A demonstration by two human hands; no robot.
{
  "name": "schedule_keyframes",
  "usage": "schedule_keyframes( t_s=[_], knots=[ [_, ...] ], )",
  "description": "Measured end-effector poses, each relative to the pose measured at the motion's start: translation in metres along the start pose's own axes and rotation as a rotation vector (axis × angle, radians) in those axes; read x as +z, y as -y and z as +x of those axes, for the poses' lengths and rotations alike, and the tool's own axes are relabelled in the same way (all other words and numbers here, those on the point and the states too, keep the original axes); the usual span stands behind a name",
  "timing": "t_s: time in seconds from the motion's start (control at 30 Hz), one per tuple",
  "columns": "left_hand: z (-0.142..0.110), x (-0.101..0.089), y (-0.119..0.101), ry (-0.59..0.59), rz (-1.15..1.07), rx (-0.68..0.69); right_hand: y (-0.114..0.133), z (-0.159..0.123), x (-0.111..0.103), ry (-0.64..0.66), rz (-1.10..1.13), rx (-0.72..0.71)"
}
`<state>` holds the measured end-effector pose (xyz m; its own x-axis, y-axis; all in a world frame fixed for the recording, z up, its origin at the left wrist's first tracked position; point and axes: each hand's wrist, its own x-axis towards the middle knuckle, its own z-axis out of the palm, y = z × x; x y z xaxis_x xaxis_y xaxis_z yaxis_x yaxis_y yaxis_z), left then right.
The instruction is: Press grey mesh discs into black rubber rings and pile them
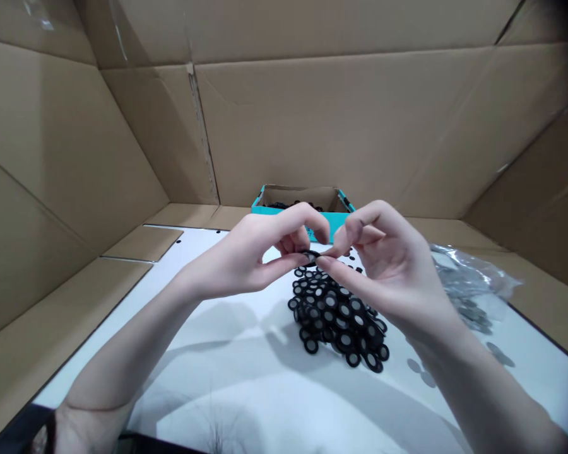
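Note:
Between both hands, above the pile, is a small black ring (311, 257) with a pale centre. My left hand (279, 246) pinches its left side between thumb and fingers. On its right edge, the thumb and index finger of my right hand (383, 258) are closed together, gripping it. Just below lies a heap of black rings (336, 321), many with grey disc centres. The ring is seen nearly edge-on, so its face is mostly hidden.
Behind the hands stands a teal box (338, 222) holding more black pieces. At the right, a clear plastic bag (473, 277) lies by several grey discs (473, 313). Cardboard walls (336, 120) enclose the white table (208, 372) at the back and sides.

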<state>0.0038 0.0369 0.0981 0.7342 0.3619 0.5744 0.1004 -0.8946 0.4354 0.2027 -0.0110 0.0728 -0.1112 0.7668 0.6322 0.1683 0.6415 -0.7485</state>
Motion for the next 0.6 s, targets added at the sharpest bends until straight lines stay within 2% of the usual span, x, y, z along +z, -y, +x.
schedule_keyframes(
  t_s=[0.27, 0.47, 0.6],
  knots=[
    [0.001, 0.009, 0.007, -0.166, -0.203, -0.081, -0.005, 0.0, 0.002, -0.075, -0.2, -0.007],
    [0.001, 0.013, 0.005, -0.149, -0.148, -0.068, -0.003, 0.001, 0.0, -0.085, -0.233, -0.008],
    [0.0, 0.01, 0.0, -0.063, -0.121, -0.122, -0.004, -0.002, 0.005, -0.082, -0.171, -0.027]
  ],
)
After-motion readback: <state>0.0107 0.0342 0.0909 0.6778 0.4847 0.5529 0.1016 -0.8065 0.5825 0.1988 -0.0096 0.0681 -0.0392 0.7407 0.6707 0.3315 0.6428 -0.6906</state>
